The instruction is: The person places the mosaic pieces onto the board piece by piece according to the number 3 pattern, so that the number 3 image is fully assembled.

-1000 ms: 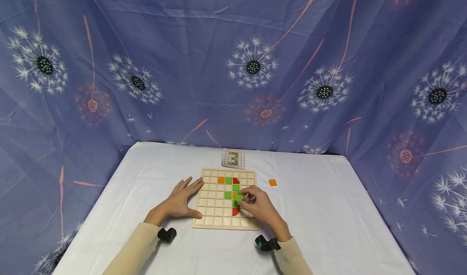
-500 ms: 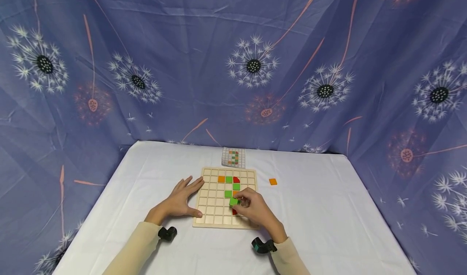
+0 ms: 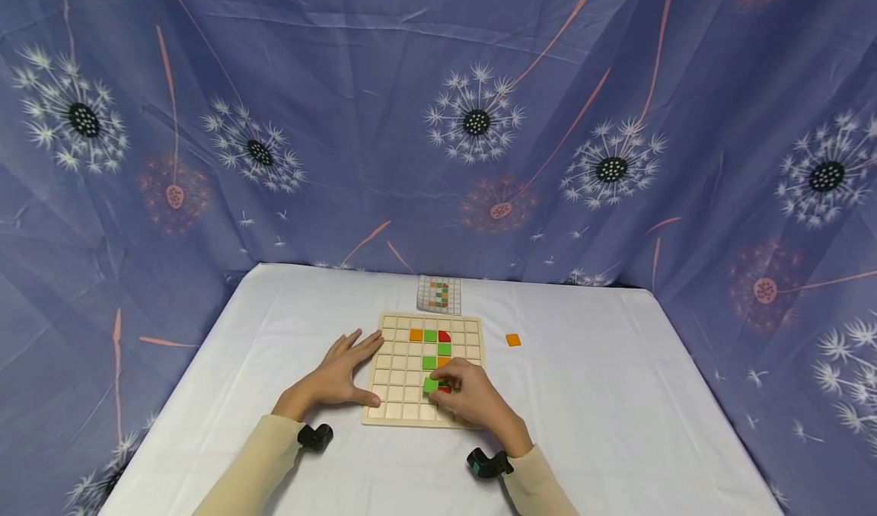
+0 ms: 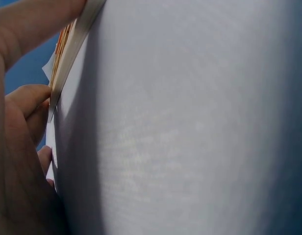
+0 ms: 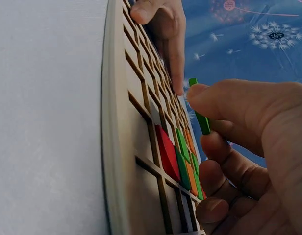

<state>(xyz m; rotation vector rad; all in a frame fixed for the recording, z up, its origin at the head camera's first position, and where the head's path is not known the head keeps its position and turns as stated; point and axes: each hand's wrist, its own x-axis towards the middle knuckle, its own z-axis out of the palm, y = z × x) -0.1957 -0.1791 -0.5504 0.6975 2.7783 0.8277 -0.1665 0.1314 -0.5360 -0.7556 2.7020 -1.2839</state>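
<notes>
My right hand [image 3: 473,394] pinches a green square tile [image 3: 430,385] between thumb and fingers, just over the wooden grid board [image 3: 393,418]. In the right wrist view that green tile [image 5: 200,110] stands on edge, raised off the board. A red quarter-round tile [image 5: 166,154] sits in a cell under the hand. Further up the board lie an orange tile [image 3: 416,336], several green tiles [image 3: 429,363] and another red rounded tile [image 3: 444,336]. With fingers spread, my left hand [image 3: 336,375] rests along the board's left edge, its thumb and fingertips touching the frame.
A small printed card [image 3: 439,294] with a coloured grid pattern lies behind the board. One loose orange tile [image 3: 513,340] is on the white cloth [image 3: 603,394] to the right. A blue dandelion-print curtain [image 3: 356,120] surrounds the table.
My right hand has moved left and slightly toward me with the green tile, from the column of coloured tiles to the column left of it. The left hand stays put.
</notes>
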